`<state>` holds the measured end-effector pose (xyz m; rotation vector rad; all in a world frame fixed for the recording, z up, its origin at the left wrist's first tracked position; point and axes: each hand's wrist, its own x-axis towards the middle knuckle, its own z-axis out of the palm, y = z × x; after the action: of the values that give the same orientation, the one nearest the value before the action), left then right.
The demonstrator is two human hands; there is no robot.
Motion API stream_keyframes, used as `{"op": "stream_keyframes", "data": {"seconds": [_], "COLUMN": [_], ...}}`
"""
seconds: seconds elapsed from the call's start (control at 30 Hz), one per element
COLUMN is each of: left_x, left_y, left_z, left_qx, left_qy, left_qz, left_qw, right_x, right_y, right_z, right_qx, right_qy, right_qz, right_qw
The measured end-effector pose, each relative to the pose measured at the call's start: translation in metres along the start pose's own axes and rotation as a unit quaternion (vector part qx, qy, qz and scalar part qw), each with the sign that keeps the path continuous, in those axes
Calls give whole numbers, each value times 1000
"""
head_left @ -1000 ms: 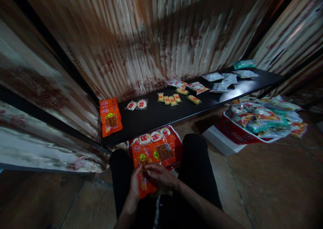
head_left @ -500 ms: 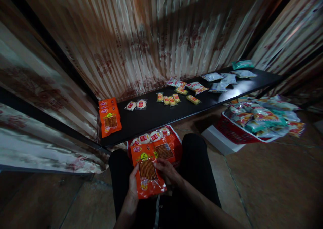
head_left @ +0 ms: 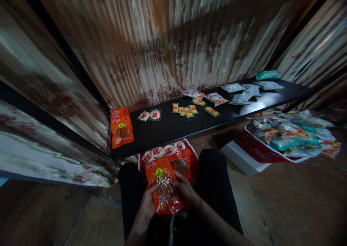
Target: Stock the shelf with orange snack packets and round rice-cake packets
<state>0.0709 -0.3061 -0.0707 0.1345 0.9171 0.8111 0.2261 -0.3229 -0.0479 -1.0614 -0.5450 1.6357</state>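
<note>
Between my hands is an orange snack packet with a clear window showing brown sticks, tilted above my lap. My left hand grips its left edge, thumb on the front. On the opposite edge, my right hand is closed with its fingers at the window. Just beyond, a red basket sits between my knees. Round white wrapped cakes line its far side, and another orange packet lies inside, partly covered by the held one.
A low black shelf runs across in front. On it lie stacked orange packets, two round cakes, small yellow packets and white bags. At right, a full red basket rests on a white box. Curtains hang behind.
The view has shifted slightly, so the scene sits a little lower and further right. The held packet has tilted, and its window now catches glare. Both hands keep their hold.
</note>
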Motion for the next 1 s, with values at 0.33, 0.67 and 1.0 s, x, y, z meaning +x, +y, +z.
{"op": "stream_keyframes", "data": {"seconds": [0.33, 0.67, 1.0], "left_x": [-6, -3, 7], "left_y": [21, 41, 75], "left_z": [12, 17, 34], "left_qx": [51, 79, 66], "left_qy": [-75, -90, -140], "left_qz": [28, 29, 24], "left_qw": [995, 992, 988], "right_x": [-7, 1, 17], "right_y": [-16, -13, -40], "right_z": [5, 9, 25], "right_qx": [10, 5, -21], "right_qy": [-57, -66, -71], "right_qz": [7, 0, -27], "right_qw": [998, 998, 997]}}
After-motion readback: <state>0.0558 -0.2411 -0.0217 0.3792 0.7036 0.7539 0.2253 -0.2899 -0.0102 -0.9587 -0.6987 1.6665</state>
